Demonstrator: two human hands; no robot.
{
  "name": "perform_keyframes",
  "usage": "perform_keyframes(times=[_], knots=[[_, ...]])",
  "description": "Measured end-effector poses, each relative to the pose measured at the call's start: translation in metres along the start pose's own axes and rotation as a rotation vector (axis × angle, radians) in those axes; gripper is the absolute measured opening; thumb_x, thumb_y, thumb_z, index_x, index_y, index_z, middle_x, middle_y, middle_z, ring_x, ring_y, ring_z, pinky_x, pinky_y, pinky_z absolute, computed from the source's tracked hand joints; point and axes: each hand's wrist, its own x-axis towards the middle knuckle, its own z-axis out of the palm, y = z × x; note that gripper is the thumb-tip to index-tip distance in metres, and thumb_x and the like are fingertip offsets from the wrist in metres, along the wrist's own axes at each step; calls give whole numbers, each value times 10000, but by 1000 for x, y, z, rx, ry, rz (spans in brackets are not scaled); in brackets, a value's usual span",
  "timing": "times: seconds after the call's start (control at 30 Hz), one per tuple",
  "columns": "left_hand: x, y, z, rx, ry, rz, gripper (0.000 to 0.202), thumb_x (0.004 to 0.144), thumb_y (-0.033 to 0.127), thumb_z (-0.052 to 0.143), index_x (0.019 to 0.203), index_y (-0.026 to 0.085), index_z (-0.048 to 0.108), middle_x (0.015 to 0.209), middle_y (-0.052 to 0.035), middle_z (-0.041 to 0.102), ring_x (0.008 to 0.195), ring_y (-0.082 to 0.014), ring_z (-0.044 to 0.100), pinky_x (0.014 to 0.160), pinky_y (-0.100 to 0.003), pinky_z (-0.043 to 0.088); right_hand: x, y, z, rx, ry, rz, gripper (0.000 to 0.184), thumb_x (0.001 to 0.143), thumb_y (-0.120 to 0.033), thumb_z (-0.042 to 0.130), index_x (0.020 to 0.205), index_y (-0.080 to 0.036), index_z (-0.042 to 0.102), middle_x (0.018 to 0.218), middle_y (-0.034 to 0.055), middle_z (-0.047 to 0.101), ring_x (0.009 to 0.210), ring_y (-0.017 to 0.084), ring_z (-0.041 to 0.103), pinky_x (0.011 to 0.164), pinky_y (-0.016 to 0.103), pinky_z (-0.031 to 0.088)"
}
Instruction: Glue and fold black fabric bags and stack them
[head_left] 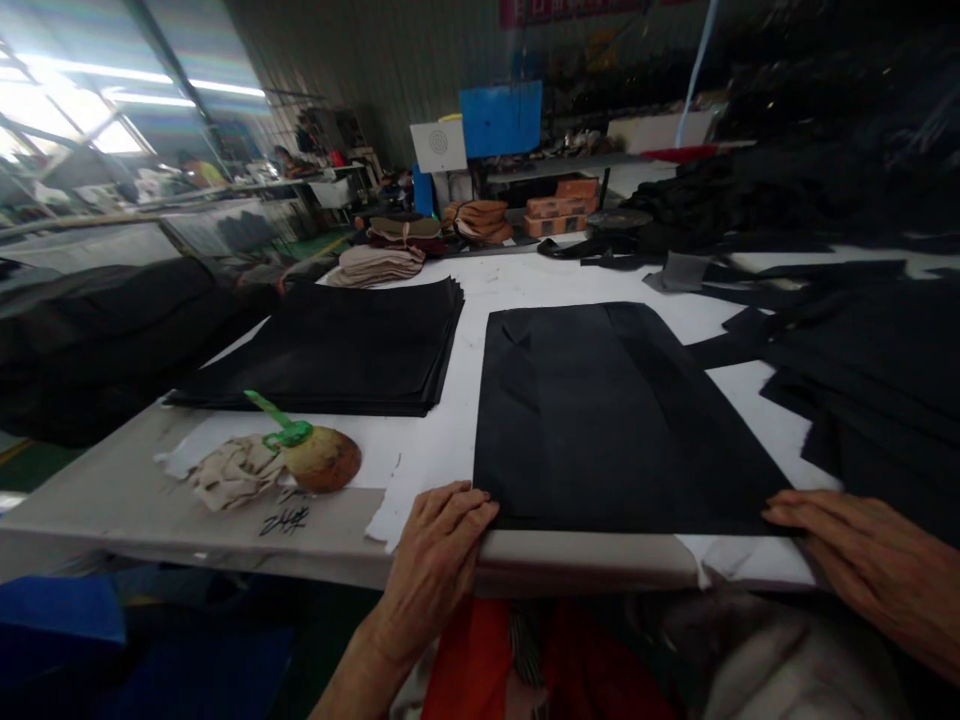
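A black fabric panel (pixel 600 420) lies flat on the white-covered table in front of me, with some creases near its far and left sides. My left hand (pixel 442 545) is closed on its near left corner, fingers together. At the near right corner, my right hand (pixel 855 545) pinches the edge of the same panel; its thumb is largely hidden. To the left rests a neat stack of black fabric panels (pixel 337 340). Nearer to me is a rounded yellow-brown bottle (pixel 322 462) with a green spout, touching a crumpled beige cloth (pixel 236 472).
Loose black fabric pieces (pixel 892 370) heap up along the right side. Folded beige cloth (pixel 379 265), brown bundles (pixel 476 220) and orange-brown blocks (pixel 559 212) line the far edge. Dark bulky material (pixel 112 330) borders the table's left. People sit at distant benches.
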Motion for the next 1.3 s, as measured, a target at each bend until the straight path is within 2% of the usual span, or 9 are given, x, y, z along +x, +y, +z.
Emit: perform_keyframes(times=[0.07,0.17,0.33,0.43,0.53,0.67,0.77,1.13,1.3], knots=[[1,-1,-1,-11,0,-9,293,888,92,398,1099,179,582,1088,-66,613,1056,-202,512,905,-370,451,9,-3,-7,-10,6,-10,300,881,-227,327,924,-210,623,862,47,696,791,206,652,714,379,476],[-1,-1,-2,-42,-24,-37,296,880,86,408,1092,188,588,1087,-68,609,1053,-205,519,909,-382,460,11,-4,-12,21,-28,89,215,865,-221,410,972,-206,596,861,71,694,765,187,656,711,342,479],[-4,-2,-3,-120,41,-72,304,869,61,408,1091,180,578,1095,-85,579,1056,-202,514,900,-378,466,9,-8,-18,-8,-105,174,264,830,-255,477,1069,-218,585,1042,140,647,888,257,632,712,402,477],[-1,-6,-5,-142,29,-69,333,853,37,413,1106,187,571,1128,-81,572,1092,-201,498,933,-384,449,31,-35,-22,-8,-57,214,298,850,-209,435,1117,-210,566,1105,137,613,946,277,597,763,441,470],[6,-12,-7,-147,-84,-9,439,794,-12,424,1169,187,539,1224,-69,548,1173,-209,451,987,-401,415,74,-77,-19,228,-56,154,380,863,-124,385,1213,-208,507,1185,100,583,1063,228,551,885,411,442],[11,-19,-4,-123,-202,28,506,760,-25,430,1224,166,496,1284,-77,526,1201,-219,444,1005,-411,402,131,-124,-2,379,-154,39,514,826,-8,333,1276,-210,477,1323,60,521,1130,200,502,927,400,410],[11,-20,-2,-100,-225,15,511,763,-35,421,1232,157,487,1301,-83,515,1219,-216,436,1018,-405,392,152,-139,11,384,-227,12,548,811,15,342,1281,-225,493,1366,42,491,1135,212,491,906,417,411],[11,-20,0,-101,-289,-24,490,806,-5,421,1264,163,460,1334,-73,494,1250,-218,410,1042,-412,370,153,-146,16,314,-222,48,573,766,28,411,1259,-239,528,1324,7,541,1111,212,501,866,389,384],[11,-19,-2,-97,-294,-35,573,788,-19,406,1314,211,419,1338,-60,482,1235,-221,411,1030,-421,379,154,-147,17,315,-226,63,563,764,16,421,1252,-240,536,1323,14,541,1099,219,500,862,392,387]])
